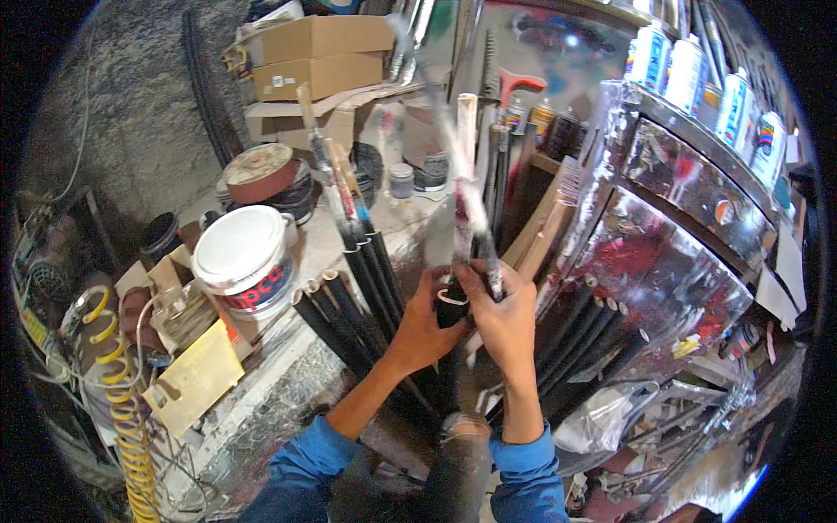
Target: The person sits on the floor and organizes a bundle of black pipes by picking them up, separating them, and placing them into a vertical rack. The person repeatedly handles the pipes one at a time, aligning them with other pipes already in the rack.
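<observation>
My left hand [423, 324] and my right hand [501, 314] meet in the middle of the picture, both closed around a bundle of long thin rods [464, 174] that rises upward and is blurred by motion. A black tube end [449, 307] shows between the two palms. Several black tubes [362, 288] lean just to the left of my left hand, and more black tubes [593, 336] lie to the right of my right hand. My blue sleeves come in from the lower edge.
A white plastic bucket [242, 261] stands on the stone ledge [288, 383] at left, near a yellow coiled hose [131, 436]. Cardboard boxes [318, 52] are stacked at the back. A foil-covered cabinet [671, 227] with spray cans [689, 70] on top fills the right.
</observation>
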`<state>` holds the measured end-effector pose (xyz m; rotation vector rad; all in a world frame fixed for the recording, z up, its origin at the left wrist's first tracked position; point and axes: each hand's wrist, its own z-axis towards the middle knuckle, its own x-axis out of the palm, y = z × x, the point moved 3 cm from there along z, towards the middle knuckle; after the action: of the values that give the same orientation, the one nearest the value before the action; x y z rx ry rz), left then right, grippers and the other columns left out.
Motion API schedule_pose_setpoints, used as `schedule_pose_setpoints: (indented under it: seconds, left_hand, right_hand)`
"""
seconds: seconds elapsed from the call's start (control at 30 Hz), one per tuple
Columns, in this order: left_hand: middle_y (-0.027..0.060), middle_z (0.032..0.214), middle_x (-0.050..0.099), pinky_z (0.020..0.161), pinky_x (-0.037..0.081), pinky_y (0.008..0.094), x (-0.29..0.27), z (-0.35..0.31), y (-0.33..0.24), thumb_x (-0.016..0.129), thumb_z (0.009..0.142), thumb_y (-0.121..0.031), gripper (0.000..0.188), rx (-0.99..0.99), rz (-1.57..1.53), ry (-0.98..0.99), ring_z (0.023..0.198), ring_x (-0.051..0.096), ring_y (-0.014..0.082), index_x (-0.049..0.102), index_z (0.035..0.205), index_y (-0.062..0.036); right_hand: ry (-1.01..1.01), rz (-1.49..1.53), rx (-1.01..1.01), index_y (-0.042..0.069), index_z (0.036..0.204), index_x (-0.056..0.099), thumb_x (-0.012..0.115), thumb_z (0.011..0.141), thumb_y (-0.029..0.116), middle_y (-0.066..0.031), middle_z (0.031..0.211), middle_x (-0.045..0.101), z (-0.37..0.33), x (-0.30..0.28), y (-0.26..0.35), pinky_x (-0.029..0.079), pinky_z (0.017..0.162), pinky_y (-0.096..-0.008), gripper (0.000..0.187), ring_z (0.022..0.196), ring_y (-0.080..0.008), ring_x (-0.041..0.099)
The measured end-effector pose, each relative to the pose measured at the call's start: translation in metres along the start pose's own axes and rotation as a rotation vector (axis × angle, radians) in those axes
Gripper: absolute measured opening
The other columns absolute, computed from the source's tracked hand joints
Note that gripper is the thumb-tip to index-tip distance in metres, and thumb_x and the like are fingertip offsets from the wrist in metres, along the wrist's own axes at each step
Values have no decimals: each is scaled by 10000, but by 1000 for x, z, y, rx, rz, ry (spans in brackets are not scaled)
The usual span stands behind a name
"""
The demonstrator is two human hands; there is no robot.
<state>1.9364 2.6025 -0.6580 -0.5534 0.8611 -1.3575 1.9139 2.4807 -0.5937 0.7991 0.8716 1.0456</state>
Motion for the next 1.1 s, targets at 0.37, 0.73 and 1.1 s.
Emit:
schedule_pose_setpoints:
  seconds: [0.37,0.73,1.1]
  left_hand:
    - [76,957,595,811,473,308,43,-12,38,800,767,-176,501,-97,-290,77,895,557,142,477,1110,-7]
    - [169,1050,464,914,417,384,-35,1,22,708,794,-125,449,63,360,39,1010,494,308,443,1135,0]
    - [258,1086,463,881,447,456,-71,19,34,608,695,31,399,260,1024,58,1014,490,412,516,1081,77]
  right_hand:
    - [-569,-12,-696,-13,851,637,630,846,91,-102,746,599,28,-34,105,477,692,-304,104,709,-188,589]
    - [-48,-195,-553,10,902,653,533,979,394,-50,744,636,79,-78,222,449,655,-244,410,679,-108,580]
    - [-6,131,-365,90,842,543,766,842,309,34,625,481,91,-87,103,397,422,-226,312,446,-48,436]
